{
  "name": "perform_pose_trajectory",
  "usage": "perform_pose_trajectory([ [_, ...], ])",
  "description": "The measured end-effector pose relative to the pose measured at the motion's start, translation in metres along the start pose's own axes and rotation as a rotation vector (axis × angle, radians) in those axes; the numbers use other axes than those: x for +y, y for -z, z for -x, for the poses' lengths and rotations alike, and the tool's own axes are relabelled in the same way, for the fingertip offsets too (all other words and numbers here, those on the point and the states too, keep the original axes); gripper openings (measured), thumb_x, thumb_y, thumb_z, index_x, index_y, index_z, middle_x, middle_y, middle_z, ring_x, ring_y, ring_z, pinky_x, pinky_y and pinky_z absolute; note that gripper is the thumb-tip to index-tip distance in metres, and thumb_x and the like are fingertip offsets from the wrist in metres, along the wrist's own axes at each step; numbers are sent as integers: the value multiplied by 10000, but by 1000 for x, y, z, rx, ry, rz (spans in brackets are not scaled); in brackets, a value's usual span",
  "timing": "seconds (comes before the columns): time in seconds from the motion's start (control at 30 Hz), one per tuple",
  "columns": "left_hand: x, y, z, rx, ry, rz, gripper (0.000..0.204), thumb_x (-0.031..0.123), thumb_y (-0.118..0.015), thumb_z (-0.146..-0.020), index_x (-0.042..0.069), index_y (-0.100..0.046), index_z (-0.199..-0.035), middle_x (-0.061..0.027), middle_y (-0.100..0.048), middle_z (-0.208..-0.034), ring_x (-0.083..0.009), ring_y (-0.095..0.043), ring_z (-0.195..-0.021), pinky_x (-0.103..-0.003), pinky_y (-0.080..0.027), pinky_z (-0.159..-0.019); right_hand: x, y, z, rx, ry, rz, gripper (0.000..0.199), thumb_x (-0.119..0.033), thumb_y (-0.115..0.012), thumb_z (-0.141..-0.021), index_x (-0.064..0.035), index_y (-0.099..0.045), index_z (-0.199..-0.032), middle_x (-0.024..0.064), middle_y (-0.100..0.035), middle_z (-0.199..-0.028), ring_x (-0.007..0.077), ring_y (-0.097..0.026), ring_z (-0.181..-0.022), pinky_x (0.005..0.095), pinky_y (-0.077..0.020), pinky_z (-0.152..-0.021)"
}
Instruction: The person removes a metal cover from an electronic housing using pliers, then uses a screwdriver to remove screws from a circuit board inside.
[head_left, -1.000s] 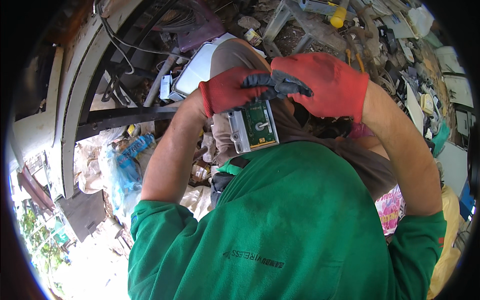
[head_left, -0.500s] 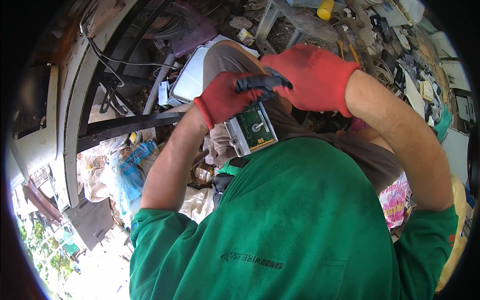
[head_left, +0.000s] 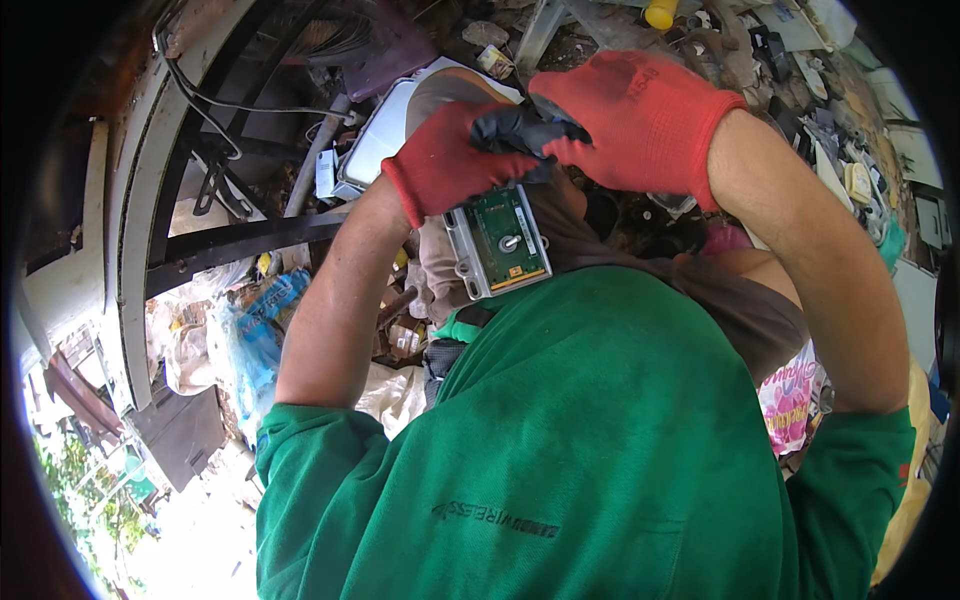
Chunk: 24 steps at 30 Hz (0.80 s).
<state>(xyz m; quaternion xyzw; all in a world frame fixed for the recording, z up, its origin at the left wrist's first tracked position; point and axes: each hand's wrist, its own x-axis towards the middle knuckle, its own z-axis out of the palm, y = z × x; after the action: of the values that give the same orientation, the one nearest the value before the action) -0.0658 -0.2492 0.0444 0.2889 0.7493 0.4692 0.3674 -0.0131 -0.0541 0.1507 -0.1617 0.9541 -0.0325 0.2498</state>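
Note:
A green circuit board in a silver metal frame [head_left: 497,245], with a short metal post at its middle, hangs over my lap close to my belly. My left hand [head_left: 455,155], in a red glove with black fingers and palm, is closed over the board's upper end, which it hides. Close beside it, my right hand [head_left: 640,125], in a matching glove, has its fingers drawn together against the left fingertips. Whatever lies between the right fingers is hidden.
A metal frame with dark bars [head_left: 250,237] stands at left, a loose cable [head_left: 235,104] hanging over it. A white panel [head_left: 385,130] lies beyond my knee. Blue-white plastic bags [head_left: 255,320] are at lower left. Mixed scrap [head_left: 800,120] covers the ground at right, with a yellow cup [head_left: 661,13] at the far side.
Both hands have moved slightly away from my body. The circuit board has shifted a little up and left and now sits straighter, with more of its face showing.

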Motion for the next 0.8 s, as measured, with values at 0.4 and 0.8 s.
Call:
perform_pose_trajectory([
  [0.4, 15, -8, -7, -8, -106, 173, 379, 126, -819, -814, 41, -672, -1153, -46, -744, -986, -90, -664, -854, -288, -543, -808, 5, -6, 2, 115, 33, 17, 407, -149, -694, -820, -62, -594, -1205, 194, -693, -1108, 385, -672, -1044, 458, -548, -892],
  [0.8, 29, -1, -2, -125, -12, 2, 313, 118, -775, -842, 36, -684, -1129, -55, -746, -969, -123, -680, -883, -294, -537, -815, 13, -32, 8, 489, 391, -135, 354, -168, -703, -867, -60, -584, -1182, 192, -671, -1106, 371, -672, -1030, 448, -549, -868],
])
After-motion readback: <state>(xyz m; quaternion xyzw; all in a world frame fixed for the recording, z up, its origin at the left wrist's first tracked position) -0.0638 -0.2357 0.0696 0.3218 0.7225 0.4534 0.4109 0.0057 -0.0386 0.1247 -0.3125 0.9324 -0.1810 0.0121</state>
